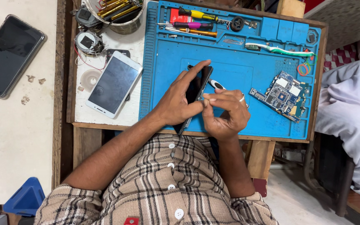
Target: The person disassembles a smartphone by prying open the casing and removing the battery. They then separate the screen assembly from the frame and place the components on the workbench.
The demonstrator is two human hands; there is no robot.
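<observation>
Dark tablet [8,54], far left. White phone [113,84], face up on the surface [105,118]. Left hand [179,100], fingers curled, gripping a black phone [201,83] edge-up above the blue mat [167,54]. Right hand [226,111], fingertips pinched at the phone's lower edge. Circuit board [283,96], right on mat.

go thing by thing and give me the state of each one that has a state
dark phone: held on edge above the blue mat, tilted
left hand: wrapped around the dark phone
right hand: fingertips pinching at the phone's edge
white phone: flat, screen off
black phone: flat, screen dark
circuit board: bare, lying on the mat
toothbrush: lying flat on the mat
screwdrivers: laid in the mat's top tray
</observation>
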